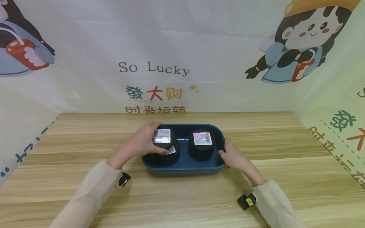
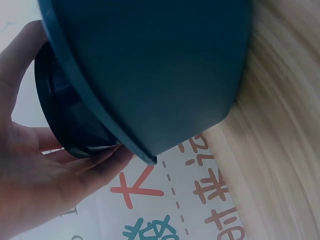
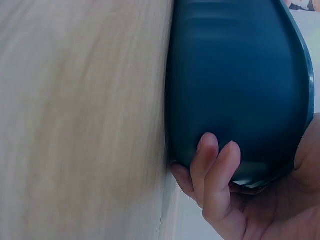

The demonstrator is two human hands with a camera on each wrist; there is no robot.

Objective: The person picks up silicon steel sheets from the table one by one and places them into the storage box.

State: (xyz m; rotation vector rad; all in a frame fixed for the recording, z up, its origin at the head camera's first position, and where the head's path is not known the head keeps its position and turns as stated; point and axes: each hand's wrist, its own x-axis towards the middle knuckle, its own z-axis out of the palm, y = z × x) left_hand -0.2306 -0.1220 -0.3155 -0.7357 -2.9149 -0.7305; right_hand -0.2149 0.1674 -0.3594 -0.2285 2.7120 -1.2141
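My left hand [image 1: 142, 141] grips a round black jar [image 1: 162, 136] with a white label on top, its thumb at the near side and fingers at the far side. This jar is tilted over a second black jar [image 1: 171, 157] in the left half of a blue plastic bin [image 1: 185, 172]. Part of the lower jar's label is covered. In the bin's right half stands another labelled black jar [image 1: 201, 150]; whether it is one or a stack is unclear. My right hand [image 1: 233, 155] holds the bin's right end, thumb over the rim, fingers against the outer wall [image 3: 240, 85].
The bin sits on a wood-grain table [image 1: 182, 202]. A printed cloth [image 1: 216, 47] hangs behind the table and along both sides. Small black wrist devices [image 1: 246, 201] are at both sleeves.
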